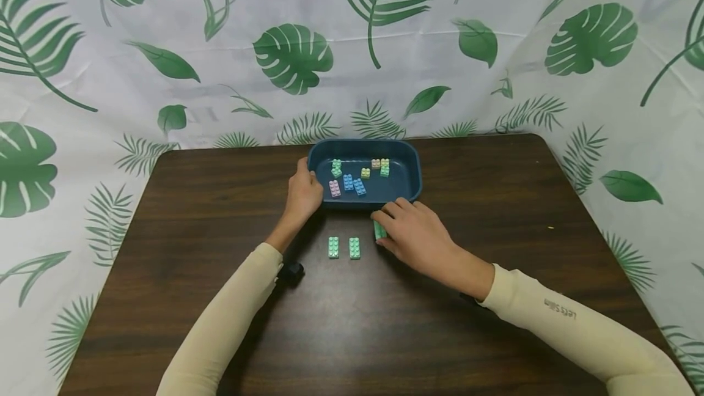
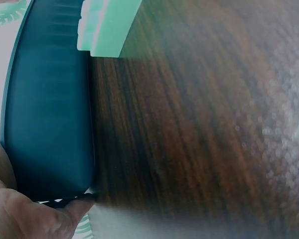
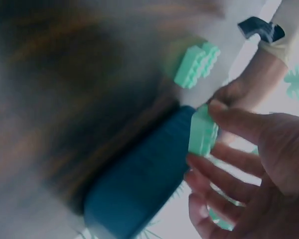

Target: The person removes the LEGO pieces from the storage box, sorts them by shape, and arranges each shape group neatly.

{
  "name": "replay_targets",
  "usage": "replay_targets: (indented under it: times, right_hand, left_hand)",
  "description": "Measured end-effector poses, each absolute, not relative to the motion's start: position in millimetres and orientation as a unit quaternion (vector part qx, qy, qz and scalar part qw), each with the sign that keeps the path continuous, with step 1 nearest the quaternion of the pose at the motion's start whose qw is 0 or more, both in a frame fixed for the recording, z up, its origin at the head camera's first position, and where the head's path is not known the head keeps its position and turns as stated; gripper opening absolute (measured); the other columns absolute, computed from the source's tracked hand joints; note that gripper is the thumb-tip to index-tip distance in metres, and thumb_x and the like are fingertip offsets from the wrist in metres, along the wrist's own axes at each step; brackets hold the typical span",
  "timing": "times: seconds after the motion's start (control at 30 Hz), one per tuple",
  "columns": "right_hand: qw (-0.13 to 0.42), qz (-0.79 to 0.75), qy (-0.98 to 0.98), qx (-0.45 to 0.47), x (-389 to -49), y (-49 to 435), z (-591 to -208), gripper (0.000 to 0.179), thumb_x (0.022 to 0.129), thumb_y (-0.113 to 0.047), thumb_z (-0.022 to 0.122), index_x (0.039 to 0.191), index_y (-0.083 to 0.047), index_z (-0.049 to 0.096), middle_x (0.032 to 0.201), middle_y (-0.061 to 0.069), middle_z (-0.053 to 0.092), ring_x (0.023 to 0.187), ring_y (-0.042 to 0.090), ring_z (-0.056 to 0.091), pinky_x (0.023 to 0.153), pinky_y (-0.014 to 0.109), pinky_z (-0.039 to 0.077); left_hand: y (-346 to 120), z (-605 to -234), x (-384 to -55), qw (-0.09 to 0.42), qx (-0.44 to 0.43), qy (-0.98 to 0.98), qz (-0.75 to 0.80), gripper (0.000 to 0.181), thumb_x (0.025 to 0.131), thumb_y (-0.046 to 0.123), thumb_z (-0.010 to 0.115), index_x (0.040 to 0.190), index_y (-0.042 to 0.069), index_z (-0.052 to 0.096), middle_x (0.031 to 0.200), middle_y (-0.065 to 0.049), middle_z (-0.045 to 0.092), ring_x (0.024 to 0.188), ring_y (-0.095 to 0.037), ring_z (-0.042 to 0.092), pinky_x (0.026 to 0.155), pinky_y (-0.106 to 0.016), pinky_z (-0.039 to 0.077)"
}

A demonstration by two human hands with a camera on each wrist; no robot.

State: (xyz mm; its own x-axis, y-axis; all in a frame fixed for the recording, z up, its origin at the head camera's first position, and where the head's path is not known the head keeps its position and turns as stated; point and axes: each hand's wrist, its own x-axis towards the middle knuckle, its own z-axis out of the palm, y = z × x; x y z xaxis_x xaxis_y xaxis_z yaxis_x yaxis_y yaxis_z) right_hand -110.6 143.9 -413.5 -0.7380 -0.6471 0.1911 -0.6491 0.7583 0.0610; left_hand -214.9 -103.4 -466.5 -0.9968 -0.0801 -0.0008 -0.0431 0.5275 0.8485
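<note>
My left hand grips the left end of a dark blue tray, thumb at the rim. In the left wrist view that hand is at the tray's lower corner. Just in front of the tray, my right hand pinches a green toy brick between thumb and fingers. The right wrist view shows this green brick at the fingertips, overlapping the tray. Two more green bricks, one left and one right, lie studs up on the table, left of my right hand.
Inside the tray lie several small bricks: a pink one, blue ones, a yellow one and green ones. The dark wooden table meets a leaf-patterned cloth behind. A black wrist device shows by the left sleeve.
</note>
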Motion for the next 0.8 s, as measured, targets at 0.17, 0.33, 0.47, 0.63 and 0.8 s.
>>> replay_targets:
  times: [0.17, 0.33, 0.47, 0.63, 0.8]
  right_hand:
    - [0.041, 0.016, -0.929, 0.367, -106, 138, -424, 0.044, 0.087, -0.040, 0.088, 0.122, -0.017, 0.074, 0.111, 0.001, 0.075, 0.101, 0.020, 0.067, 0.079, 0.036, 0.054]
    - [0.019, 0.022, -0.931, 0.363, -105, 135, -432, 0.043, 0.088, -0.041, 0.087, 0.122, -0.018, 0.075, 0.113, 0.000, 0.076, 0.102, 0.019, 0.067, 0.080, 0.037, 0.054]
    - [0.018, 0.014, -0.936, 0.352, -106, 139, -436, 0.043, 0.088, -0.041, 0.087, 0.122, -0.018, 0.075, 0.113, 0.000, 0.076, 0.102, 0.019, 0.067, 0.082, 0.037, 0.055]
    - [0.010, 0.014, -0.936, 0.351, -108, 141, -437, 0.043, 0.089, -0.043, 0.086, 0.122, -0.018, 0.075, 0.112, 0.000, 0.076, 0.100, 0.019, 0.067, 0.082, 0.038, 0.055]
    - [-0.008, 0.015, -0.936, 0.351, -108, 140, -439, 0.044, 0.090, -0.046, 0.084, 0.123, -0.019, 0.074, 0.114, 0.000, 0.076, 0.098, 0.018, 0.065, 0.081, 0.037, 0.054]
  left_hand:
    - [-107, -467, -214, 0.026, 0.041, -0.876, -0.479, 0.046, 0.112, 0.012, 0.036, 0.158, 0.003, 0.036, 0.130, -0.028, 0.067, 0.114, -0.038, 0.063, 0.103, -0.056, 0.050]
    - [-108, -469, -214, 0.026, 0.041, -0.877, -0.478, 0.046, 0.112, 0.013, 0.037, 0.157, 0.003, 0.037, 0.133, -0.029, 0.066, 0.117, -0.038, 0.063, 0.106, -0.056, 0.049]
    - [-104, -470, -215, 0.025, 0.036, -0.875, -0.482, 0.046, 0.112, 0.013, 0.038, 0.157, 0.004, 0.037, 0.135, -0.029, 0.065, 0.121, -0.039, 0.063, 0.107, -0.057, 0.049]
    - [-102, -470, -216, 0.024, 0.041, -0.876, -0.480, 0.046, 0.113, 0.014, 0.038, 0.157, 0.005, 0.037, 0.138, -0.029, 0.064, 0.124, -0.039, 0.063, 0.108, -0.056, 0.049]
    - [-102, -470, -216, 0.025, 0.042, -0.877, -0.478, 0.046, 0.112, 0.014, 0.038, 0.157, 0.004, 0.038, 0.143, -0.028, 0.062, 0.131, -0.039, 0.061, 0.111, -0.056, 0.048]
